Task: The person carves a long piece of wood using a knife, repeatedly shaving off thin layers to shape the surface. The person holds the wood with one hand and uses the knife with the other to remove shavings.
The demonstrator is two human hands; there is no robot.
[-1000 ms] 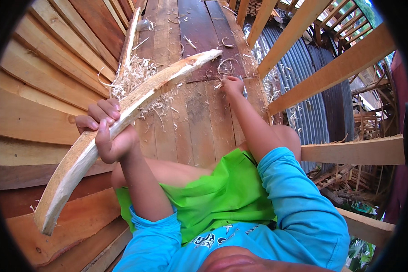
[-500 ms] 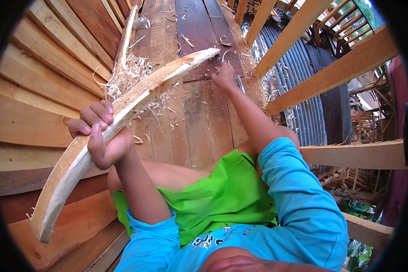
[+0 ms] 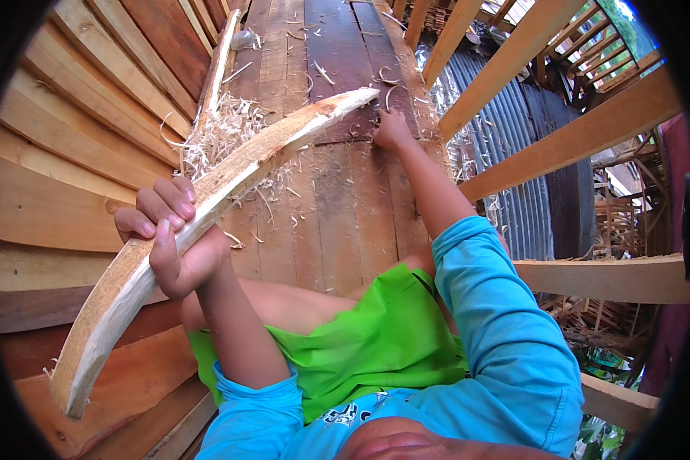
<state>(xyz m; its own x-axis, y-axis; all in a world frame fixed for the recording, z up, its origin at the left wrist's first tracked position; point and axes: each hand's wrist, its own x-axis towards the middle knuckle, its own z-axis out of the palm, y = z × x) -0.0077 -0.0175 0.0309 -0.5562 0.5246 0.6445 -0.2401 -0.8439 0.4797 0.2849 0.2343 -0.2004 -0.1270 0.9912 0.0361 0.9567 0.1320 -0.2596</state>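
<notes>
A long, curved strip of wood [image 3: 230, 175], brown on one face and pale where it has been cut, slants across in front of me from lower left to upper right. My left hand [image 3: 172, 230] is wrapped round it below its middle, with the thumb on the near side. Just past the strip's far tip, low over the floorboards, is my right hand [image 3: 393, 130]. Its fingers are curled in, and whatever they hold is hidden from this view.
Curly wood shavings [image 3: 226, 134] lie heaped by the plank wall [image 3: 61, 169] on the left, with more scattered over the board floor [image 3: 333, 207]. Wooden rails [image 3: 575, 138] run along the right, with corrugated metal sheets [image 3: 506, 153] beyond them. A pale stick [image 3: 221, 65] leans near the wall.
My right hand has shifted slightly to the right along the floor. A shiny, narrow piece that showed beside its wrist is out of sight now. The left hand keeps its hold on the strip.
</notes>
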